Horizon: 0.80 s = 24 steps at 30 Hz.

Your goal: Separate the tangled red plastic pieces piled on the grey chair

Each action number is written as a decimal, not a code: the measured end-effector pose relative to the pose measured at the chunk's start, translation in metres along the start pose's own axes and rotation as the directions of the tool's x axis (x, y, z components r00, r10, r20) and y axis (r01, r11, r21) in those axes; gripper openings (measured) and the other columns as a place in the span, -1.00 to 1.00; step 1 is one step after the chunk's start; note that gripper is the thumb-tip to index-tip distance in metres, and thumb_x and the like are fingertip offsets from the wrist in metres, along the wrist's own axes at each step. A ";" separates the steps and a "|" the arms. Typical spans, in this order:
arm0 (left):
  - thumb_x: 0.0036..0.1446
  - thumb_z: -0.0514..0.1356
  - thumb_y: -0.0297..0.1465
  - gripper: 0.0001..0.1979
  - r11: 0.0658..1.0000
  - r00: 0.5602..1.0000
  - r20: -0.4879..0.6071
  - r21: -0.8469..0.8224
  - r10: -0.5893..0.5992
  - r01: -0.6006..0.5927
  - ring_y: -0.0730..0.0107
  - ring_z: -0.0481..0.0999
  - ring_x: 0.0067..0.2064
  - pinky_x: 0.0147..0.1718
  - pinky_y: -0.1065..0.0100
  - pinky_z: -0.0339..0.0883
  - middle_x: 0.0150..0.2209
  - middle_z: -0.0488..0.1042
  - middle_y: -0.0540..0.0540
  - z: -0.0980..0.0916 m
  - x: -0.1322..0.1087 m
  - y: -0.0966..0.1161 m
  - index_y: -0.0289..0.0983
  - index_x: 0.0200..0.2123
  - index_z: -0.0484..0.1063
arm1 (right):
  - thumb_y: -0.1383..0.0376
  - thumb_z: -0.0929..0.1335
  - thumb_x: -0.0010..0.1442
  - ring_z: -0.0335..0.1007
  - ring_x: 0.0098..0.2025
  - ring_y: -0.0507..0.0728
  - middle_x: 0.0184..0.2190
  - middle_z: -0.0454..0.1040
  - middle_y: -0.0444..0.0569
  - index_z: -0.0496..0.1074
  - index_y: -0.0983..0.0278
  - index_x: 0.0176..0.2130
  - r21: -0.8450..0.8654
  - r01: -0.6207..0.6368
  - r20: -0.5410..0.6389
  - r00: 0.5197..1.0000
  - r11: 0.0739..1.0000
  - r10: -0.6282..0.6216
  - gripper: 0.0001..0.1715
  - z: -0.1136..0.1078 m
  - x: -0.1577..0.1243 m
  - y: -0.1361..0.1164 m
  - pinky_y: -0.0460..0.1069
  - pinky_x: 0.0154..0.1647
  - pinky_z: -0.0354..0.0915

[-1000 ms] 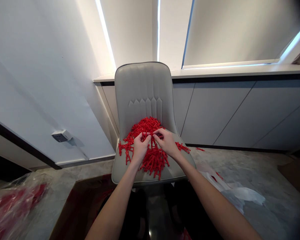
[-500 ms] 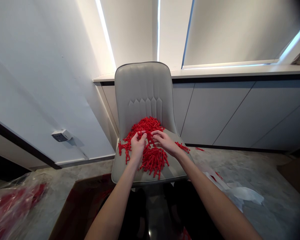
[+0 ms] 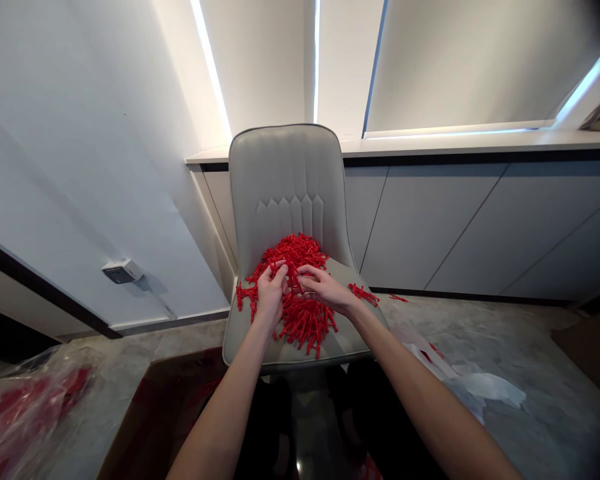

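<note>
A heap of small, thin red twisted pieces point(image 3: 300, 248) lies at the back of a grey chair seat. In front of it is a looser, fanned-out bunch of the same pieces point(image 3: 310, 323). Over the gap between them, my left hand point(image 3: 271, 293) is closed, pinching a red twisted piece point(image 3: 293, 275) between thumb and fingers. Facing it from the right, my right hand point(image 3: 325, 288) has its bent fingertips on the same piece. Exactly how many pieces are held, and their fine shape, I cannot make out.
The grey chair point(image 3: 287, 163) stands against low cabinets point(image 3: 430, 220). A few red pieces point(image 3: 364, 294) lie at the seat's right edge. An open cardboard box point(image 3: 155, 400) is below left, a clear plastic bag point(image 3: 35, 400) farther left, white plastic point(image 3: 490, 390) at right.
Both hands have shifted slightly left with the red piece between them. My right fingers have closed in toward it.
</note>
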<state>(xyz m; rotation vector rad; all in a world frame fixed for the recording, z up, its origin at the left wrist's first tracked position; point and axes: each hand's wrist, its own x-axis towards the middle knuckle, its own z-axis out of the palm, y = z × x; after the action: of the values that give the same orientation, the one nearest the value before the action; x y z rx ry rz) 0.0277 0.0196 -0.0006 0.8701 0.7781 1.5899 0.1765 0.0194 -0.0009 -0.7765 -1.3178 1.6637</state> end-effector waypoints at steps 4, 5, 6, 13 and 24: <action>-0.12 0.44 -0.29 -0.57 1.000 1.000 -0.007 0.016 -0.016 0.017 0.70 0.11 -0.62 -0.62 0.48 -0.08 -0.52 0.33 0.14 0.002 -0.002 0.002 -0.32 -0.18 0.44 | 0.14 0.48 0.09 0.33 -0.38 -0.01 -0.44 0.36 -0.22 0.40 0.20 -0.12 -0.007 -0.012 -0.017 1.000 1.000 0.012 -0.62 0.002 -0.001 -0.002 -0.07 -0.30 0.36; -0.12 0.44 -0.29 -0.56 1.000 1.000 -0.011 0.026 -0.017 0.018 0.70 0.11 -0.62 -0.62 0.48 -0.08 -0.52 0.33 0.15 0.002 -0.002 0.003 -0.32 -0.18 0.45 | 0.14 0.47 0.10 0.34 -0.37 -0.01 -0.43 0.37 -0.21 0.40 0.20 -0.12 -0.004 -0.011 -0.023 1.000 1.000 0.011 -0.62 0.002 -0.001 -0.003 -0.07 -0.30 0.36; -0.12 0.44 -0.28 -0.56 0.999 1.000 -0.013 0.040 -0.016 0.016 0.69 0.10 -0.62 -0.62 0.47 -0.07 -0.53 0.32 0.15 0.003 -0.002 0.003 -0.31 -0.18 0.45 | 0.15 0.47 0.10 0.35 -0.37 -0.01 -0.42 0.37 -0.22 0.40 0.20 -0.11 0.000 -0.009 -0.030 1.000 1.000 0.009 -0.63 0.003 -0.001 -0.003 -0.07 -0.30 0.36; 0.11 0.15 -0.23 -0.73 0.997 0.996 -0.045 -0.028 -0.072 0.071 0.61 0.24 -0.59 -0.54 0.41 0.15 -0.37 0.47 -0.02 0.001 0.002 0.003 -0.30 -0.25 0.45 | 0.17 0.46 0.09 0.45 -0.35 0.02 -0.38 0.46 -0.17 0.39 0.18 -0.07 0.039 0.009 -0.115 0.993 0.999 -0.005 -0.60 0.001 -0.001 -0.005 -0.03 -0.28 0.38; 0.01 0.34 -0.33 -0.76 0.935 0.988 0.003 0.324 0.154 -0.147 0.36 0.52 -0.20 -0.16 0.33 0.36 -0.24 0.55 -0.10 -0.005 0.001 -0.003 -0.28 -0.23 0.51 | 0.17 0.47 0.03 0.53 -0.23 0.13 -0.25 0.55 -0.08 0.31 0.15 -0.16 0.288 0.109 -0.244 0.969 0.951 -0.037 -0.60 -0.003 -0.001 -0.015 0.08 -0.14 0.40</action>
<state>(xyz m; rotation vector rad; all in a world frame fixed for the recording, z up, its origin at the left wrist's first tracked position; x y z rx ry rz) 0.0243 0.0204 -0.0054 1.1738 1.0287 1.6325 0.1834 0.0211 0.0127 -0.7080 -0.8920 1.6082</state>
